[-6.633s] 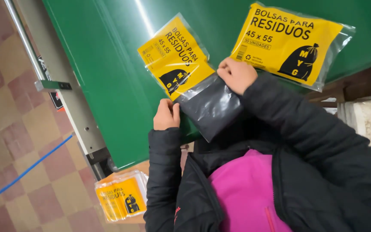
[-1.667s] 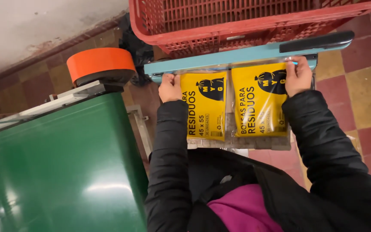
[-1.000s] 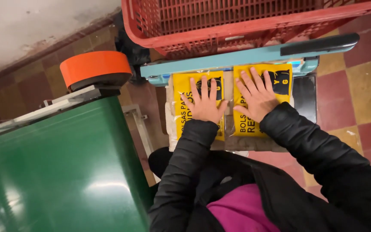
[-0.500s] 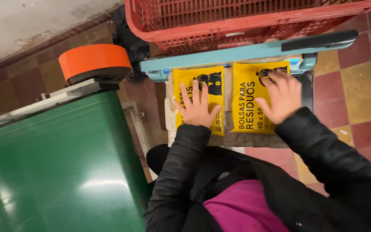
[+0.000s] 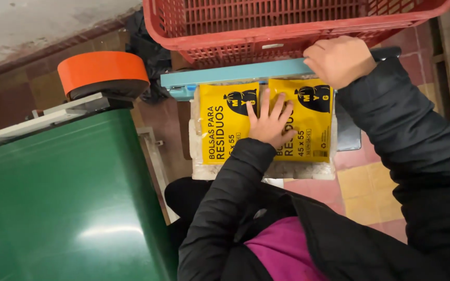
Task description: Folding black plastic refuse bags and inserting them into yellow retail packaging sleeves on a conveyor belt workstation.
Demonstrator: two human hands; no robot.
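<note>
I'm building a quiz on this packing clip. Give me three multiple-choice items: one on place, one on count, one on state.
1. Where does the left hand rest?
A. On the green surface
B. Flat across the two yellow packets
C. Inside the red crate

2. How many yellow packets lie side by side under the blue bar?
A. One
B. Two
C. Four

3. What is the right hand doing?
A. Lying on the blue bar, fingers curled
B. Hanging free in the air
C. Holding the orange roll

Answers:
1 B, its fingers spread over both packets where they meet.
2 B, two yellow fronts show.
3 A, it sits on the bar's right end, below the red crate.
</note>
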